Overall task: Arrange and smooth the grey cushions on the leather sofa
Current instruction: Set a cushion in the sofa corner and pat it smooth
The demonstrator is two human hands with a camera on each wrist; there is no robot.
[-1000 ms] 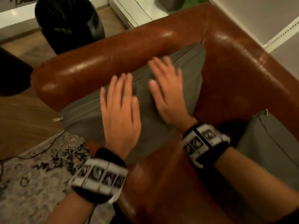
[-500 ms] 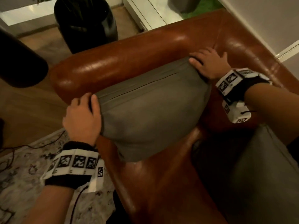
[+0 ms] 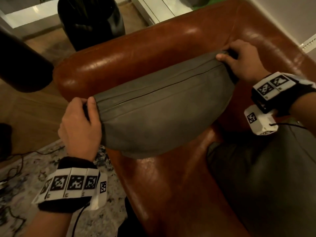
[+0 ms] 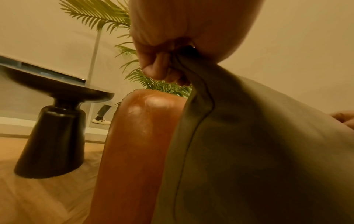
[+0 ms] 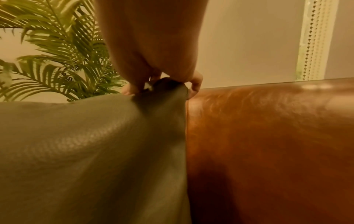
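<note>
A grey cushion (image 3: 162, 115) stands in the corner of the brown leather sofa (image 3: 171, 185), against the armrest (image 3: 136, 53). My left hand (image 3: 87, 108) pinches its near top corner and my right hand (image 3: 229, 57) pinches the far top corner, so the top edge with its seam is stretched between them. The left wrist view has my fingers (image 4: 159, 68) curled round the grey corner (image 4: 239, 136). Over in the right wrist view, my right fingers (image 5: 195, 83) grip the other corner (image 5: 114, 144). A second grey cushion (image 3: 265, 177) lies at the lower right on the seat.
A black round side table (image 4: 53, 136) stands on the wooden floor left of the armrest. A black plant pot (image 3: 92, 23) with a palm (image 5: 57, 60) sits behind the armrest. A patterned rug (image 3: 25, 177) with cables lies at the lower left. A wall runs behind the sofa back.
My hands went from pressing flat on the cushion's face to gripping its two top corners. The cushion now stands higher and its top edge is pulled taut.
</note>
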